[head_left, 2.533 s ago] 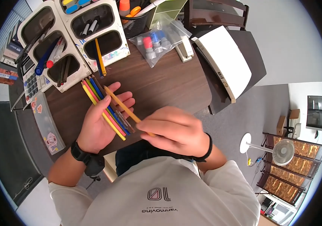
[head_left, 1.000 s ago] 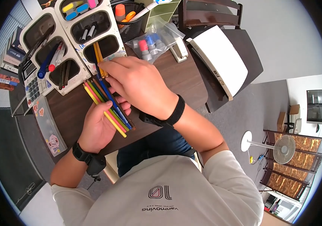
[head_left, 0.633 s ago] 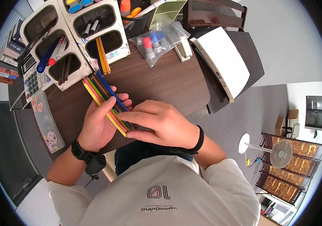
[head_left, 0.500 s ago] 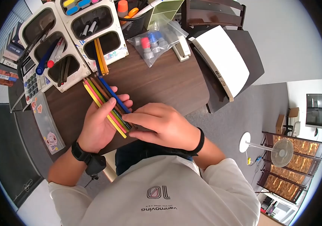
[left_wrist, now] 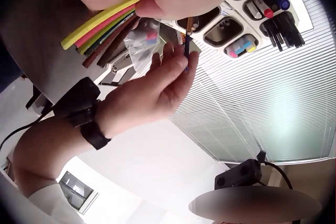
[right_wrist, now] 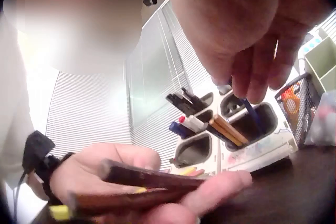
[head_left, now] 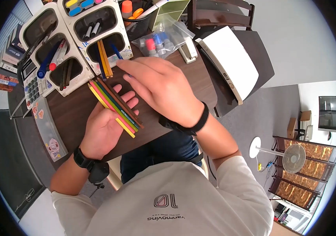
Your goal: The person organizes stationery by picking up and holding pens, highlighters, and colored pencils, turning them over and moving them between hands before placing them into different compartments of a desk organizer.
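Observation:
My left hand (head_left: 104, 128) holds a loose bundle of coloured pencils (head_left: 117, 103), in yellow, pink, green and brown shades, with the thumb across them. They lie slanting over the palm, tips toward the organizer. My right hand (head_left: 164, 84) pinches a blue coloured pencil (right_wrist: 253, 115) between thumb and fingers. Its far end reaches into the front right compartment of the white desk organizer (head_left: 83, 50). Orange-yellow pencils (head_left: 104, 59) and another blue one lean in that same compartment. In the left wrist view the blue pencil (left_wrist: 187, 50) points away from the right fingertips.
Other compartments hold markers (head_left: 56, 57), dark pencils (head_left: 66, 74) and highlighters. A clear bag of small bottles (head_left: 158, 45), a stapler (head_left: 188, 51) and a mesh pen cup (head_left: 136, 28) stand behind the right hand. A calculator (head_left: 34, 88) and a stickered clear case (head_left: 50, 133) lie left.
The right hand first puts an orange-yellow pencil into the front right compartment, then returns to the bundle. Since then it has carried a blue pencil from the left hand up to that compartment.

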Action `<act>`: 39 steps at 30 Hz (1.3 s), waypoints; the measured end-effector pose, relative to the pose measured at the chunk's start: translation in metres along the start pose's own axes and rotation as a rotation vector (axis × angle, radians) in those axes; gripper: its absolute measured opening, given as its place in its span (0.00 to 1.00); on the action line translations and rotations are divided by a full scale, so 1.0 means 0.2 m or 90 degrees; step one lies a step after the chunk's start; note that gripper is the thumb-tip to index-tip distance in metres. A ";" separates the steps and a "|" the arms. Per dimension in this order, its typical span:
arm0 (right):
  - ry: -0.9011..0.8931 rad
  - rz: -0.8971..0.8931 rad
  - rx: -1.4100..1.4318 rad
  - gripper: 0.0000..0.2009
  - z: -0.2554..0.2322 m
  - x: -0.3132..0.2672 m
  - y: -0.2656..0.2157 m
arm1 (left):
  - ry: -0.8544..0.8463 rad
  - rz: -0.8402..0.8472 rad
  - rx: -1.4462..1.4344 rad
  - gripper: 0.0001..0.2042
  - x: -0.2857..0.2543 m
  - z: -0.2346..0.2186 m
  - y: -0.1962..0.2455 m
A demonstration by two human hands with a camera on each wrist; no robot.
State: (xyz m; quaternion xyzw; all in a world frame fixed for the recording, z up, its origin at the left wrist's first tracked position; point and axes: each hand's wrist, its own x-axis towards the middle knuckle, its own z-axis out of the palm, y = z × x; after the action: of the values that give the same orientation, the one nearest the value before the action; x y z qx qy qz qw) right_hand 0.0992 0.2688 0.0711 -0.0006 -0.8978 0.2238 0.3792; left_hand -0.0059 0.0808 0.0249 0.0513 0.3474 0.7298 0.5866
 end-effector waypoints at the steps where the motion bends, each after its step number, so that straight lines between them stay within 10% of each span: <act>1: -0.022 0.022 -0.010 0.16 0.02 0.01 0.01 | 0.018 0.000 0.011 0.32 0.00 0.01 0.01; 22: -0.052 0.126 0.162 0.23 -0.04 -0.10 -0.10 | -0.001 0.014 -0.013 0.26 0.00 -0.01 0.01; 28: -0.213 0.092 0.097 0.25 -0.10 -0.25 -0.18 | 0.008 0.004 0.009 0.24 -0.01 -0.01 0.00; 39: 0.067 -0.011 0.068 0.16 -0.25 -0.23 -0.19 | -0.021 -0.053 -0.097 0.28 -0.02 -0.02 0.00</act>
State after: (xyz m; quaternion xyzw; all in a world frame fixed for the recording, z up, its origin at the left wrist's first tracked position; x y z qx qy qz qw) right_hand 0.1724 0.2459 0.0861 0.0152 -0.8633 0.2677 0.4275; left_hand -0.0072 0.0759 0.0223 0.0041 0.2828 0.7280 0.6246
